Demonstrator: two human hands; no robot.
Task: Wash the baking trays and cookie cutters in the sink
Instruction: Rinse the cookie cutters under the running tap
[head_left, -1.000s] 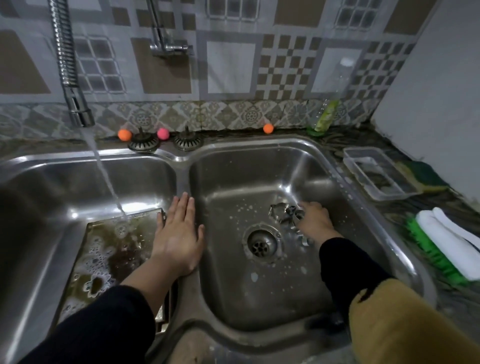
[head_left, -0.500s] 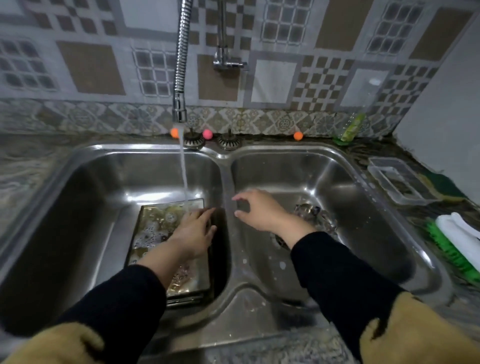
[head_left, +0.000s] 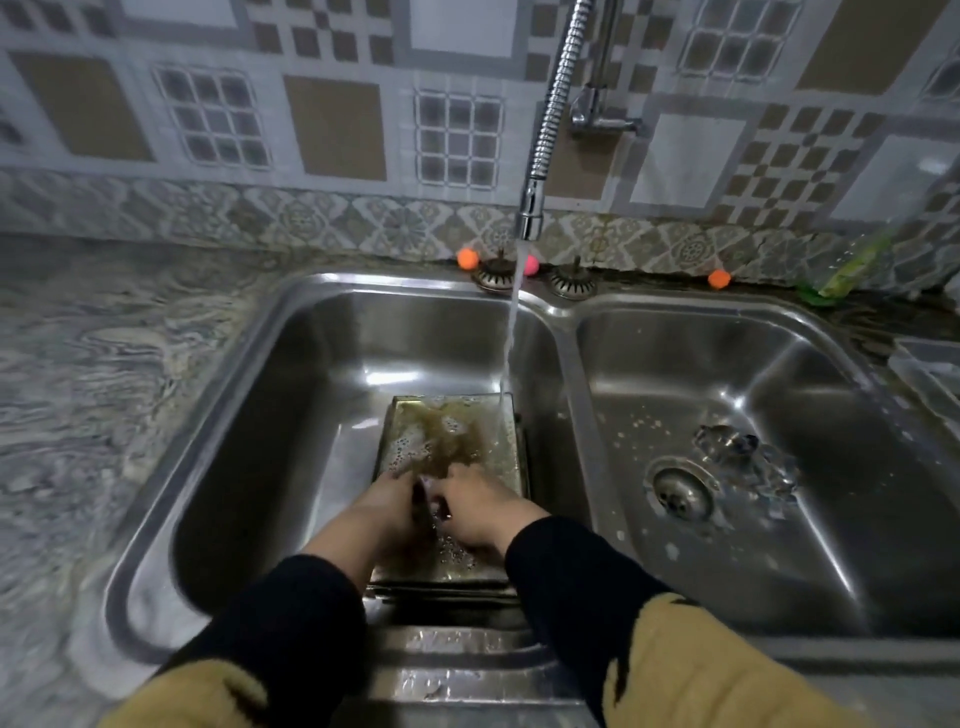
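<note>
Both hands, left (head_left: 387, 501) and right (head_left: 475, 506), meet over the tray (head_left: 452, 441) in the left basin; we cannot tell their grasp. Soapy metal may slip; cutters (head_left: 743, 457) await in the right basin.

Two sink basins, left (head_left: 291, 364) and right (head_left: 810, 374), under one flexible faucet hose (head_left: 551, 109) with one running stream of water (head_left: 509, 332). One soapy baking tray (head_left: 452, 431) in the left basin, with further trays possibly stacked beneath, number not discernible; one blurred cluster of cookie cutters (head_left: 748, 457) beside one drain (head_left: 680, 493) in the right basin, number likewise uncountable. Two hands, left (head_left: 387, 501) and right (head_left: 480, 506); three small balls along the back rim, two orange (head_left: 467, 258) (head_left: 719, 279) and one pink (head_left: 531, 265); two round strainer plugs (head_left: 494, 278) (head_left: 571, 280); one green-tinted bottle (head_left: 852, 265).
</note>
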